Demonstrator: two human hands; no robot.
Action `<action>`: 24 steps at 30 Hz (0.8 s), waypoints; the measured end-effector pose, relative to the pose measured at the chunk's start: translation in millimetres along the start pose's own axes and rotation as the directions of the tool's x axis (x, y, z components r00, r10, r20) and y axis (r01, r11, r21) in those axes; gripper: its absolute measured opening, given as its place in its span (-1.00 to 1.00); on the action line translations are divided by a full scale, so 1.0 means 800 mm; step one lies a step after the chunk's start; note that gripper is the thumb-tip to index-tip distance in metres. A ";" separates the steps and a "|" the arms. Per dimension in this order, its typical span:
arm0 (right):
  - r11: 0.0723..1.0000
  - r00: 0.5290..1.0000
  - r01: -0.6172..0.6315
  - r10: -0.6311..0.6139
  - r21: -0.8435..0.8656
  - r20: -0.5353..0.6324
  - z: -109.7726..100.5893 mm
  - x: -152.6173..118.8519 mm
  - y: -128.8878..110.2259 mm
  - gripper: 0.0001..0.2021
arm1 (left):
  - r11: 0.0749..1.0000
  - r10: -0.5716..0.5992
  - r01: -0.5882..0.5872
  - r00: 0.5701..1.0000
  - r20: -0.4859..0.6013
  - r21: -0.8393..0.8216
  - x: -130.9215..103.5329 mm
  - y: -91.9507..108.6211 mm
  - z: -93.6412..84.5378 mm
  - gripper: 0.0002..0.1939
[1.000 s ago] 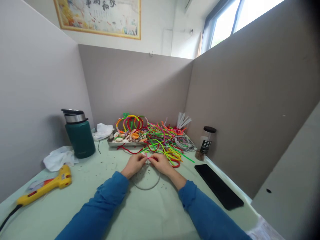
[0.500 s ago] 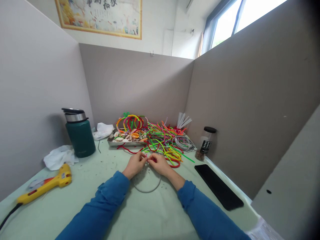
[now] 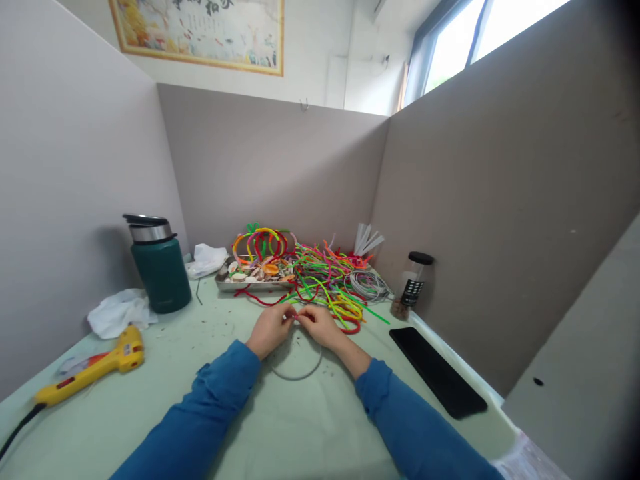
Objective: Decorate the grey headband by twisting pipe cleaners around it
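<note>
Watching remotely over the pale green desk [image 3: 310, 433], I am seeing a tangled heap of coloured fuzzy stems [image 3: 320, 270] lying just beyond the left hand [image 3: 271, 329] and right hand [image 3: 321, 327]. A grey hoop [image 3: 297, 379] is curving out below them, its far side hidden, while both grips are pinching a tiny pink strand [image 3: 296, 317] between the two hands.

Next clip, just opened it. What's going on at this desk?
The left hand and right hand meet, fingertips pinching a small pink piece mostly hidden by them. A thin grey loop curves below; whether it is held is unclear. Beyond are a tray of shell-like pieces and a pile of colourful stems. A yellow glue gun lies left.
</note>
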State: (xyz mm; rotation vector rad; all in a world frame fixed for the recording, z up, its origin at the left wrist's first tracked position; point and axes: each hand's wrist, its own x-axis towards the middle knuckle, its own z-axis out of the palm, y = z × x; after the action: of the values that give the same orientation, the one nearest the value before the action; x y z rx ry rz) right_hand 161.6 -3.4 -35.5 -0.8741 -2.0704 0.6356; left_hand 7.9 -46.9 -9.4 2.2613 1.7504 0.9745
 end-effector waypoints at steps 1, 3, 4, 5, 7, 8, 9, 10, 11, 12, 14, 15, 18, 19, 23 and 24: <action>1.000 1.000 0.000 0.000 -0.009 -0.003 0.000 0.000 0.000 -0.84 | 1.000 -0.005 0.005 1.000 -0.001 0.007 0.000 0.000 0.000 -0.85; 1.000 1.000 0.004 -0.005 -0.017 -0.007 0.000 0.000 0.000 -0.84 | 1.000 -0.005 0.005 1.000 -0.006 0.021 0.000 0.001 0.000 -0.87; 1.000 1.000 0.007 -0.007 -0.016 -0.006 0.000 0.000 0.000 -0.85 | 1.000 0.001 0.000 1.000 -0.011 0.026 0.000 0.000 0.001 -0.88; 1.000 1.000 0.008 -0.008 -0.015 -0.006 0.000 0.000 0.000 -0.85 | 1.000 0.010 -0.010 1.000 -0.016 0.030 -0.001 0.000 0.001 -0.88; 1.000 1.000 0.009 -0.009 -0.012 -0.010 0.000 0.000 -0.001 -0.85 | 0.999 0.029 -0.028 0.999 -0.029 0.034 -0.001 -0.001 0.001 -0.90; 1.000 1.000 0.010 -0.010 -0.011 -0.013 0.000 0.000 -0.001 -0.85 | 0.999 0.035 -0.033 0.999 -0.034 0.036 -0.001 -0.001 0.001 -0.91; 1.000 1.000 0.010 -0.010 -0.011 -0.016 0.000 -0.001 -0.002 -0.85 | 0.999 0.038 -0.037 0.999 -0.038 0.038 -0.001 -0.001 0.001 -0.91; 1.000 1.000 0.010 -0.011 -0.013 -0.019 0.000 -0.001 -0.002 -0.85 | 0.998 0.041 -0.039 0.998 -0.039 0.040 -0.001 -0.002 0.001 -0.91; 1.000 1.000 0.011 -0.012 -0.016 -0.023 0.000 -0.001 -0.003 -0.85 | 0.998 0.043 -0.041 0.998 -0.040 0.041 -0.001 -0.002 0.001 -0.92; 1.000 1.000 0.013 -0.013 -0.019 -0.027 0.000 -0.001 -0.003 -0.85 | 0.998 0.048 -0.046 0.998 -0.041 0.043 -0.001 -0.002 0.001 -0.91; 1.000 0.999 0.016 -0.017 -0.023 -0.033 0.001 -0.002 -0.003 -0.85 | 0.997 0.062 -0.060 0.997 -0.046 0.049 -0.001 -0.003 0.001 -0.91; 1.000 0.999 0.018 -0.018 -0.023 -0.034 0.001 -0.002 -0.002 -0.85 | 0.996 0.071 -0.068 0.996 -0.048 0.054 -0.002 -0.003 0.001 -0.91; 1.000 0.999 0.024 -0.024 -0.018 -0.039 0.001 -0.002 -0.001 -0.85 | 0.993 0.089 -0.085 0.994 -0.055 0.079 -0.003 -0.003 0.000 -0.92; 0.999 0.999 0.028 -0.029 -0.016 -0.041 0.002 -0.002 -0.001 -0.85 | 0.992 0.092 -0.086 0.994 -0.056 0.091 -0.004 -0.003 0.000 -0.92; 0.999 0.998 0.043 -0.044 -0.028 -0.044 0.002 -0.002 -0.001 -0.85 | 0.987 0.091 -0.084 0.995 -0.043 0.140 -0.005 -0.002 -0.002 -0.91; 0.999 0.998 0.043 -0.045 -0.033 -0.047 0.002 -0.002 -0.001 -0.85 | 0.985 0.095 -0.088 0.995 -0.040 0.151 -0.005 -0.002 -0.002 -0.91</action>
State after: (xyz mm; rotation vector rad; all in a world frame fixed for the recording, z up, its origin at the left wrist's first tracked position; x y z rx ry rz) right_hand 160.6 -5.2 -36.7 -0.8515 -2.0568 0.5545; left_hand 5.2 -50.8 -10.4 2.4494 1.8101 0.9507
